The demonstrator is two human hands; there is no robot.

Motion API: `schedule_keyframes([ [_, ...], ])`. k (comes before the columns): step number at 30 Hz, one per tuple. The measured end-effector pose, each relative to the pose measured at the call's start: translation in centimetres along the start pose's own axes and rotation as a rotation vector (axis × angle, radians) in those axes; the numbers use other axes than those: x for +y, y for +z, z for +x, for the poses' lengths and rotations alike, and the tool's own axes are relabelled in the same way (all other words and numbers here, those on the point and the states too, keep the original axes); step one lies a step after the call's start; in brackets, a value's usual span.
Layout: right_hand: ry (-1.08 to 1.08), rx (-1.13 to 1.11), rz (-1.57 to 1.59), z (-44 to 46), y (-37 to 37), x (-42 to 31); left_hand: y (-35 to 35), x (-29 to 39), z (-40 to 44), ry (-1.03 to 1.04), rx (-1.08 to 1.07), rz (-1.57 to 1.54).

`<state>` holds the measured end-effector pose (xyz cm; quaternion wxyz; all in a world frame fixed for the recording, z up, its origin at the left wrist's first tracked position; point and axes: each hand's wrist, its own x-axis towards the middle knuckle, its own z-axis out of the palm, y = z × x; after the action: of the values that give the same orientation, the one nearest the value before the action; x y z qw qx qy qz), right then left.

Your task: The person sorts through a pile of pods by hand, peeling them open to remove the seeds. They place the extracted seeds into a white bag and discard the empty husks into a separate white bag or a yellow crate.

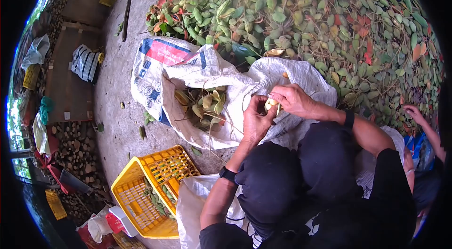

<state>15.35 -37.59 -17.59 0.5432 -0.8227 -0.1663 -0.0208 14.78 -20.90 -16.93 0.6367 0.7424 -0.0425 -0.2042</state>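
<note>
Both of my hands are together over the white woven sack, at the middle of the view. Between my left hand [257, 121] and my right hand [293, 100] is a small pale yellow pod [270, 104], pinched by the fingers of both. My fingers partly cover it, so its full shape is hidden. Just left of my hands, the white woven sack [235, 115] lies with its mouth open. Brownish-green pods and stems [207, 104] show inside it.
A large heap of green pods [301, 18] spreads across the back and right. A yellow crate [136, 197] holding some green pods stands lower left. Another person's hand [414, 114] reaches toward the heap at right. Stacked firewood [77, 150] and a long dark stick [127, 11] are at left.
</note>
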Motion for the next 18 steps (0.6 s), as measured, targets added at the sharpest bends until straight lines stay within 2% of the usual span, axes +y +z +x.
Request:
schedule_keyframes([
  [1, 0.000, -0.001, -0.004, 0.0, -0.1, -0.1, 0.2, -0.1, 0.1, 0.002, 0.000, -0.003],
  [3, 0.102, -0.006, 0.047, -0.2, -0.1, -0.4, 0.7, -0.4, 0.3, 0.247, 0.107, 0.257],
  [4, 0.101, -0.007, 0.042, -0.2, -0.1, -0.4, 0.7, -0.7, 0.5, 0.250, 0.107, 0.253],
  [7, 0.158, -0.017, 0.021, -0.1, 0.0, -0.1, 0.6, -1.5, 1.2, 0.463, 0.122, 0.616],
  [8, 0.194, -0.025, -0.007, -0.2, 0.2, 0.2, 0.7, -1.9, 1.3, 0.392, 0.066, 0.615],
  [13, 0.262, -0.057, -0.049, -0.6, 1.0, 1.2, 1.0, -4.0, 2.0, 0.396, 0.031, 0.615],
  [15, 0.314, -0.178, -0.085, -0.5, 0.8, 0.8, 0.7, -4.6, 2.0, 0.294, -0.016, 0.677],
  [17, 0.364, -0.190, -0.053, -0.4, 0.3, 0.7, 0.5, -5.5, 1.7, 0.300, -0.024, 0.621],
  [18, 0.425, -0.196, -0.008, -0.7, 0.2, 0.9, 0.2, -5.6, 1.3, 0.373, -0.024, 0.485],
])
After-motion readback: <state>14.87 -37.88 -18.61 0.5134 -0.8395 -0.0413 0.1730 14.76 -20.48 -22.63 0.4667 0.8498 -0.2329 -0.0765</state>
